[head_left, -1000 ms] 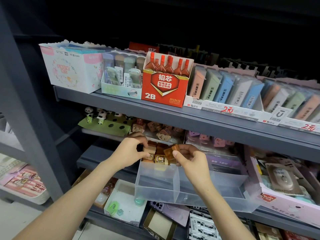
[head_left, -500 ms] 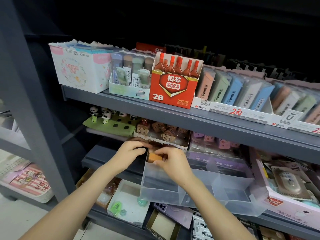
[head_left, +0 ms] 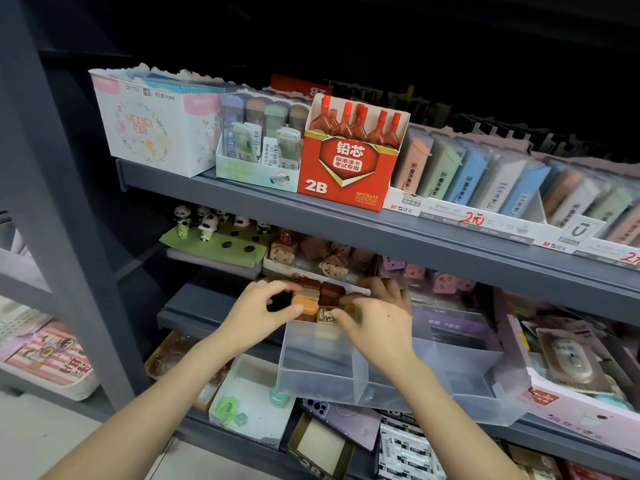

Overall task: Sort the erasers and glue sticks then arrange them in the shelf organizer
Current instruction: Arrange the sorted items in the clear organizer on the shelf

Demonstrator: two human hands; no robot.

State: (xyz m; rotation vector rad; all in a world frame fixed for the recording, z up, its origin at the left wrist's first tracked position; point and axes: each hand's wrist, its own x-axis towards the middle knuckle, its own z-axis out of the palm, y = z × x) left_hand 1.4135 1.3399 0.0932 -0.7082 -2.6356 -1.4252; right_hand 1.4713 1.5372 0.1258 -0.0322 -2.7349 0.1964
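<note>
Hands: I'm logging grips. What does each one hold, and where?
Both pinch the cluster of brown and orange erasers: left hand at its left side, right hand at its right side, above the clear organizer.

Bare forearms, left hand (head_left: 258,315) and right hand (head_left: 377,327), nails seemingly short.

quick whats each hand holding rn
Left hand: fingers curled, gripping the stacked erasers from their left side.
Right hand: pinching the same stack from its right side.
</note>
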